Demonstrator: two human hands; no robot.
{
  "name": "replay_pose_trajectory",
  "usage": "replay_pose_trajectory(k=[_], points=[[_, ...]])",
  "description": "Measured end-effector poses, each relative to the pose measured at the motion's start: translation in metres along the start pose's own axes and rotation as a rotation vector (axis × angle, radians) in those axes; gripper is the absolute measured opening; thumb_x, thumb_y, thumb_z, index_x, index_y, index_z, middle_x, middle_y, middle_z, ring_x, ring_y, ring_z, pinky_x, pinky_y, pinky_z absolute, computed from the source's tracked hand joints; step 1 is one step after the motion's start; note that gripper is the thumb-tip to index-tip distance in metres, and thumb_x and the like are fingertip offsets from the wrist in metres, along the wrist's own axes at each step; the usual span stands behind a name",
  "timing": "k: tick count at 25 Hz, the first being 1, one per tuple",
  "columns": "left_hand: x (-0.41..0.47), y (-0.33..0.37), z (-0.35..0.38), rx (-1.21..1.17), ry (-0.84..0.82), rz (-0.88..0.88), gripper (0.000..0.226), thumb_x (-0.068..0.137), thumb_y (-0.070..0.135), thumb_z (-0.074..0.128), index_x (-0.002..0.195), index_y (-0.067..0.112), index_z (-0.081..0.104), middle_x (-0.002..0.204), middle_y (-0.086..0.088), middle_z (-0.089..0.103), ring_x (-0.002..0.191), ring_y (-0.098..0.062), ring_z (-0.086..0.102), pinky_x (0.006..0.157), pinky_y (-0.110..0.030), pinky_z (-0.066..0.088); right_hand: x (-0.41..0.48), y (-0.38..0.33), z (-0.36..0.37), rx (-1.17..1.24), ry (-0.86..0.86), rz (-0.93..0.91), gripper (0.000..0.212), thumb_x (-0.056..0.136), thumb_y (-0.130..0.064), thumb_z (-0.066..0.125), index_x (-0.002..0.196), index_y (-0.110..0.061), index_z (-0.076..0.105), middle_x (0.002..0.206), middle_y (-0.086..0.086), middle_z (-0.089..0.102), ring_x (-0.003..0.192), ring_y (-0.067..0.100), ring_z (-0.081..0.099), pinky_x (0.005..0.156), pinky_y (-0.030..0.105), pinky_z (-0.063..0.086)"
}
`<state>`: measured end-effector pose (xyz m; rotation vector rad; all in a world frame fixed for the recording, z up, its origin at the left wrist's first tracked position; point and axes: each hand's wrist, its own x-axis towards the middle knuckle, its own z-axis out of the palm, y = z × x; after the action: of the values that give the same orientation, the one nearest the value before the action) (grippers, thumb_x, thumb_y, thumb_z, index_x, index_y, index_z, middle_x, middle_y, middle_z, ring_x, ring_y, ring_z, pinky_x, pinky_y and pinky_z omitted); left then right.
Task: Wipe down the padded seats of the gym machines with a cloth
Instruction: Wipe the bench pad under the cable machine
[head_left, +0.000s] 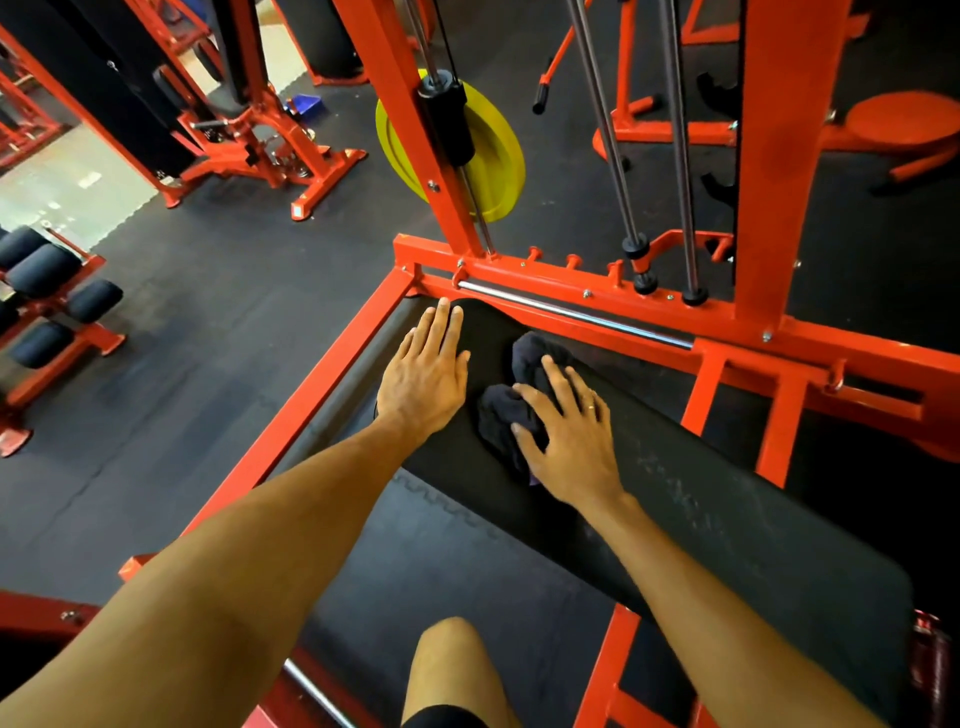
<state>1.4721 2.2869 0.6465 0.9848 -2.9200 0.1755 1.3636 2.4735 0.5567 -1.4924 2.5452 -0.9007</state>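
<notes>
A long black padded bench runs from the lower right up toward the middle, inside an orange machine frame. A dark crumpled cloth lies on the pad's far end. My right hand lies on top of the cloth with fingers spread, pressing it onto the pad. My left hand rests flat on the pad's left end, fingers straight, beside the cloth and not touching it. Part of the cloth is hidden under my right hand.
A chrome bar runs along the frame just beyond the pad. A yellow weight plate hangs on the upright behind. Black roller pads sit on an orange rack at left. Dark rubber floor mats surround the machine. My knee shows below.
</notes>
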Motion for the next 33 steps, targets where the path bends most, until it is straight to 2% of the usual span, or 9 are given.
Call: replay_pose_trajectory(k=[7, 10, 14, 16, 21, 23, 25, 28, 33], points=[[0.000, -0.002, 0.001, 0.023, -0.004, -0.004, 0.063, 0.108, 0.043, 0.022, 0.163, 0.015, 0.006, 0.170, -0.008, 0.005, 0.157, -0.027, 0.008, 0.127, -0.043, 0.017, 0.067, -0.035, -0.005, 0.128, 0.060, 0.505, 0.050, 0.097, -0.047, 0.054, 0.145, -0.035, 0.050, 0.167, 0.001, 0.024, 0.150, 0.036, 0.022, 0.117, 0.058, 0.021], [0.001, -0.001, 0.001, 0.021, -0.025, 0.010, 0.063, 0.109, 0.042, 0.021, 0.162, 0.015, 0.002, 0.170, -0.008, 0.001, 0.157, -0.026, 0.004, 0.127, -0.043, 0.014, 0.025, -0.060, 0.009, 0.080, 0.106, 0.303, 0.046, 0.096, -0.046, 0.057, 0.141, -0.035, 0.055, 0.166, 0.003, 0.027, 0.152, 0.034, 0.021, 0.116, 0.059, 0.023], [0.000, 0.000, 0.000, 0.030, -0.026, 0.006, 0.063, 0.109, 0.042, 0.023, 0.163, 0.015, 0.003, 0.170, -0.008, 0.002, 0.157, -0.027, 0.005, 0.127, -0.042, 0.013, -0.030, -0.028, 0.009, 0.080, 0.060, 0.027, 0.044, 0.097, -0.044, 0.057, 0.141, -0.038, 0.055, 0.168, -0.002, 0.024, 0.154, 0.029, 0.020, 0.118, 0.051, 0.026], [0.000, 0.000, 0.000, 0.038, -0.016, 0.000, 0.062, 0.109, 0.041, 0.023, 0.163, 0.014, 0.006, 0.170, -0.008, 0.004, 0.157, -0.027, 0.007, 0.127, -0.044, 0.016, -0.025, -0.004, 0.003, 0.066, 0.044, 0.066, 0.044, 0.096, -0.041, 0.062, 0.139, -0.039, 0.056, 0.168, -0.004, 0.022, 0.153, 0.029, 0.022, 0.117, 0.052, 0.029], [0.004, -0.001, 0.002, 0.039, -0.020, 0.001, 0.063, 0.109, 0.042, 0.021, 0.163, 0.015, 0.003, 0.170, -0.008, 0.003, 0.157, -0.027, 0.006, 0.127, -0.044, 0.017, 0.029, -0.013, -0.007, 0.221, 0.080, 0.491, 0.043, 0.096, -0.039, 0.063, 0.138, -0.037, 0.055, 0.168, -0.004, 0.022, 0.152, 0.033, 0.020, 0.117, 0.055, 0.022], [0.000, -0.002, 0.005, 0.050, -0.013, 0.009, 0.063, 0.109, 0.041, 0.022, 0.162, 0.013, 0.004, 0.170, -0.009, 0.004, 0.157, -0.028, 0.007, 0.126, -0.045, 0.018, 0.025, -0.039, 0.001, 0.205, 0.084, 0.427, 0.042, 0.096, -0.041, 0.062, 0.138, -0.036, 0.057, 0.166, -0.001, 0.026, 0.151, 0.035, 0.022, 0.115, 0.056, 0.022], [0.002, -0.003, 0.006, 0.046, -0.004, 0.017, 0.063, 0.109, 0.040, 0.023, 0.162, 0.013, 0.004, 0.170, -0.010, 0.004, 0.157, -0.028, 0.007, 0.126, -0.045, 0.018, -0.003, -0.053, 0.006, 0.168, 0.084, 0.215, 0.041, 0.097, -0.046, 0.058, 0.137, -0.038, 0.057, 0.166, -0.001, 0.027, 0.153, 0.033, 0.021, 0.115, 0.055, 0.024], [0.001, -0.001, 0.007, 0.054, -0.004, 0.018, 0.062, 0.109, 0.039, 0.023, 0.162, 0.013, 0.005, 0.170, -0.010, 0.005, 0.156, -0.028, 0.008, 0.126, -0.045, 0.018, -0.055, -0.028, 0.009, 0.142, 0.049, -0.017, 0.039, 0.098, -0.045, 0.055, 0.137, -0.040, 0.056, 0.167, -0.004, 0.026, 0.154, 0.029, 0.022, 0.116, 0.052, 0.029], [0.004, -0.002, 0.002, 0.114, 0.016, 0.061, 0.060, 0.109, 0.034, 0.031, 0.160, 0.007, 0.018, 0.167, -0.015, 0.017, 0.155, -0.032, 0.016, 0.127, -0.050, 0.012, -0.037, -0.002, 0.003, 0.162, 0.033, 0.218, 0.041, 0.094, -0.033, 0.067, 0.134, -0.039, 0.057, 0.168, -0.004, 0.022, 0.153, 0.029, 0.021, 0.117, 0.054, 0.026]])
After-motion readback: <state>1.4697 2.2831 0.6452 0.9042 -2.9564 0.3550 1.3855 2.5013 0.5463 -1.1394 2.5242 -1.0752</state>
